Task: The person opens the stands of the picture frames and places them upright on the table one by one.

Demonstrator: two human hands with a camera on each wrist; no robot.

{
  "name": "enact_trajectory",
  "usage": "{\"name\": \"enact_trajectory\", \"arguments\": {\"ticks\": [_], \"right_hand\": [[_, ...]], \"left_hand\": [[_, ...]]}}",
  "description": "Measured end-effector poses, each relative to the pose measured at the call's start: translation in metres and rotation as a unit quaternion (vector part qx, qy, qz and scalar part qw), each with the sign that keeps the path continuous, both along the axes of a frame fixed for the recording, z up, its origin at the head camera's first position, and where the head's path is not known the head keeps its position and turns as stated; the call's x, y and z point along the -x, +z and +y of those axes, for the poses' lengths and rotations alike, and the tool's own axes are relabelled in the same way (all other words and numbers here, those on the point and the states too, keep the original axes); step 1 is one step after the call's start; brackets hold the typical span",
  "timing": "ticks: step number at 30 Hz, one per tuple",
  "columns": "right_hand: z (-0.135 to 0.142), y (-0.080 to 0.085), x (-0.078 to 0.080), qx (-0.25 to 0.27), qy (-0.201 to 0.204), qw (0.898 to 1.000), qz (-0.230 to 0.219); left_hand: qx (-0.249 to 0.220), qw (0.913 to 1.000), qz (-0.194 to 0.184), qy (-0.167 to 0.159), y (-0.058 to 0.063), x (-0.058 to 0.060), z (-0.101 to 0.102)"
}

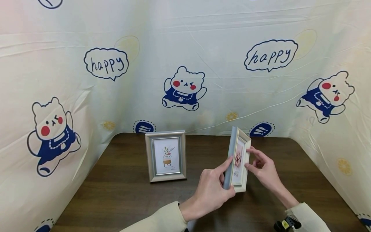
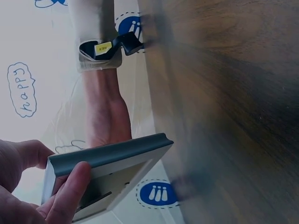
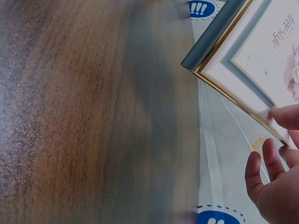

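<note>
Head view bright; wrist views dimmer; glare on tabletop (image 3: 84, 116), far edge perhaps blurred

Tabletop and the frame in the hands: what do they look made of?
Tabletop: wood or wood-look laminate, satin sheen, going by its streaked brown grain and soft reflections. Held frame: probably plastic or painted wood; smooth blue-gray side, shiny gold trim. I can't tell which.

A screened-off table space, arranged like a small makeshift booth, is shown; whether it is set up inside a home, an office or a lab cannot be told. A dark wood-grain tabletop (image 1: 116, 193) is enclosed at the back and both sides by a pale, creased sheet (image 1: 214, 32), printed with cartoon bears (image 1: 182, 96), orange slices (image 1: 232, 116) and "happy" speech bubbles (image 1: 106, 63). A black device (image 2: 129, 43) is worn at a sleeve cuff (image 2: 100, 66).
</note>
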State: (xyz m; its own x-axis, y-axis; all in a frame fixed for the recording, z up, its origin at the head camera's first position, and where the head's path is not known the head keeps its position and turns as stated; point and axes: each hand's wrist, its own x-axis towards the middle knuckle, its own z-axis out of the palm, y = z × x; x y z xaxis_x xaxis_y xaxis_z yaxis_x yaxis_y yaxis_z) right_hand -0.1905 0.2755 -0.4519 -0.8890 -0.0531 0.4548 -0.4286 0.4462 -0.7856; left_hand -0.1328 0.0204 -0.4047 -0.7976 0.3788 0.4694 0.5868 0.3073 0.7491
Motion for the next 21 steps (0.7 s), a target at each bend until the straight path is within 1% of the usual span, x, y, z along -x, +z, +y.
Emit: {"name": "enact_trajectory", "arguments": {"ticks": [4, 7, 11, 17, 21], "right_hand": [[-0.0014, 0.0015, 0.0011, 0.0, 0.01, 1.0, -0.006], [-0.0032, 0.0025, 0.0016, -0.002, 0.013, 1.0, -0.004], [-0.0041, 0.0024, 0.0019, -0.011, 0.009, 1.0, -0.01], [-0.0032, 0.0017, 0.0001, -0.022, 0.006, 1.0, -0.019], [-0.0036, 0.002, -0.0012, -0.022, 0.01, 1.0, -0.013]], "left_hand": [[0.002, 1.0, -0.002, 0.001, -0.0007, 0.0009, -0.0005], [0.006, 0.9999, 0.006, 0.006, -0.0011, 0.0011, -0.001], [0.008, 0.9997, 0.021, 0.011, -0.0025, 0.0019, -0.0017], [0.001, 0.9996, 0.026, 0.015, -0.0042, 0.0018, -0.0024], [-0.004, 0.9993, 0.032, 0.022, -0.005, 0.0013, -0.0021]]}}
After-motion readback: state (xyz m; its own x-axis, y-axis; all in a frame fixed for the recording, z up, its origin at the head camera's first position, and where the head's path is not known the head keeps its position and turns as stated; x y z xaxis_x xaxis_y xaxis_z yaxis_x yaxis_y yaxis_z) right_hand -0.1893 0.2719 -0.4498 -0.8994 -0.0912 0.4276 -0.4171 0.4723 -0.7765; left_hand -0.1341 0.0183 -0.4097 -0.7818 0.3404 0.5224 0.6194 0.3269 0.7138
